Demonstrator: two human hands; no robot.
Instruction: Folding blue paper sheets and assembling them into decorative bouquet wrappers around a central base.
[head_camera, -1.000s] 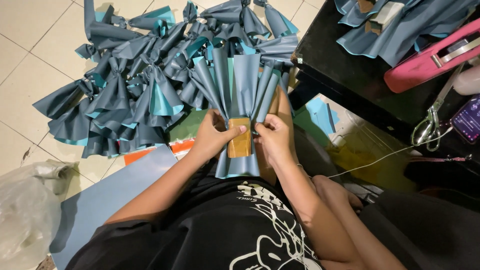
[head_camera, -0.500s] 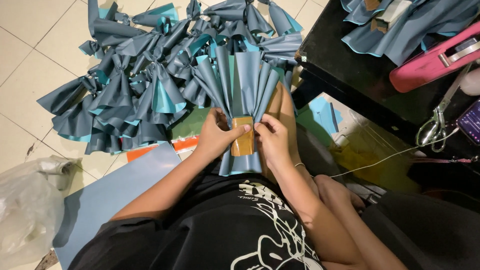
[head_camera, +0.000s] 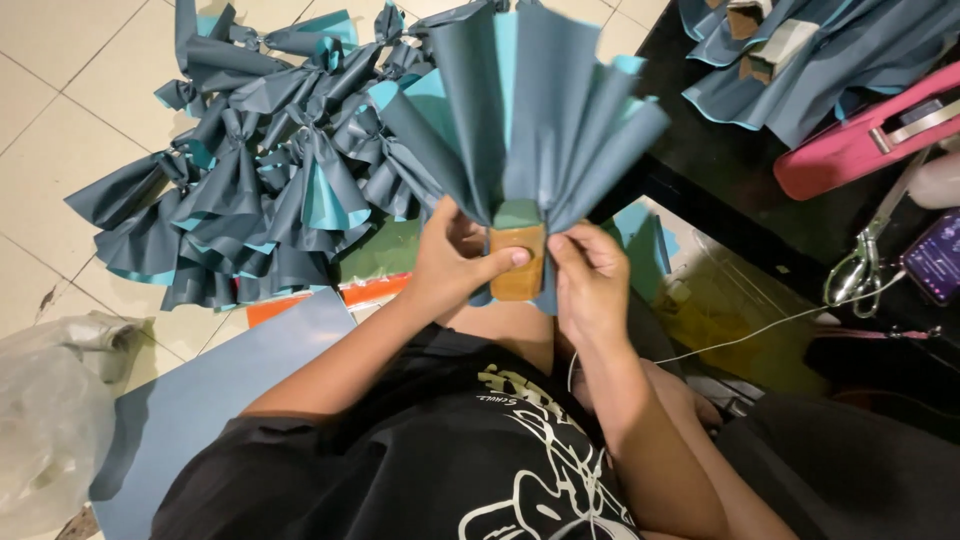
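Note:
I hold a pleated fan of dark grey-blue and teal paper (head_camera: 530, 110) upright in front of me. Its gathered base is wrapped in brown tape (head_camera: 517, 262). My left hand (head_camera: 455, 262) grips the base from the left, thumb pressed across the tape. On the right side, my right hand (head_camera: 592, 285) pinches the same taped base. A thin white thread runs down from my right wrist.
A pile of several finished paper fans (head_camera: 250, 190) lies on the tiled floor at left. Flat blue sheets (head_camera: 230, 390) and a clear plastic bag (head_camera: 45, 420) sit lower left. A black table (head_camera: 760, 200) at right holds more fans, a pink tape dispenser (head_camera: 865, 135) and scissors (head_camera: 860, 265).
Both hands have lifted the fan up and closer to the camera. The pleats now spread wider above the taped base.

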